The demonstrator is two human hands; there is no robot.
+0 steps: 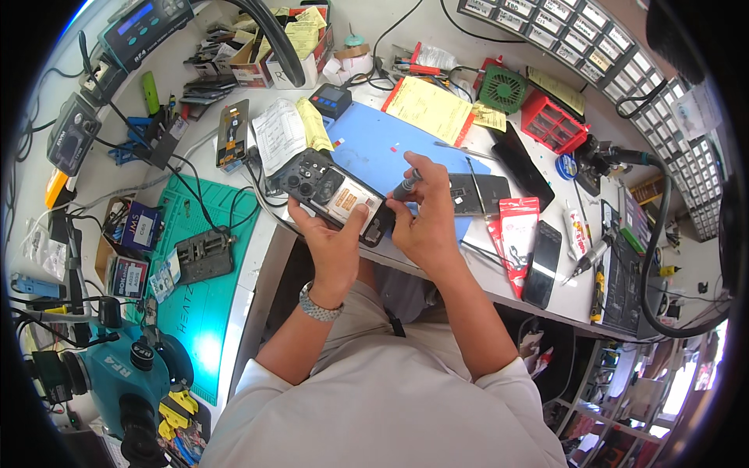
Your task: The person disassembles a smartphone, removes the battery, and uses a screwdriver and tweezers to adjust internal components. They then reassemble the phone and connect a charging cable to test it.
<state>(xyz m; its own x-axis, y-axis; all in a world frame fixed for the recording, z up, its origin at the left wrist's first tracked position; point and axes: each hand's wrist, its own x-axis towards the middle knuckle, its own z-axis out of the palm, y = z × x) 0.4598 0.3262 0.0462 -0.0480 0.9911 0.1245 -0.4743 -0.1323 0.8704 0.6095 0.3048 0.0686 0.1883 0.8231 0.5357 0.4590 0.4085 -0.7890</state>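
Note:
An opened smartphone (341,195), its camera cluster and a pale battery exposed, is tilted above the bench's front edge. My left hand (328,242) grips it from below, with the thumb across the battery. In my right hand (427,214) is a small grey screwdriver (406,187), pinched in the fingers at the phone's right end. Its tip is too small to make out. Just right of that hand, a dark phone part (477,195) lies on the blue mat (382,140), with a thin metal tool (474,183) across it.
Left are a green mat (211,304) bearing a metal clamp (204,256) and a teal microscope (125,366). To the right lie a red-and-white packet (517,242), a black phone (543,265) and a soldering iron (591,260). Small drawers (577,39) line the back right.

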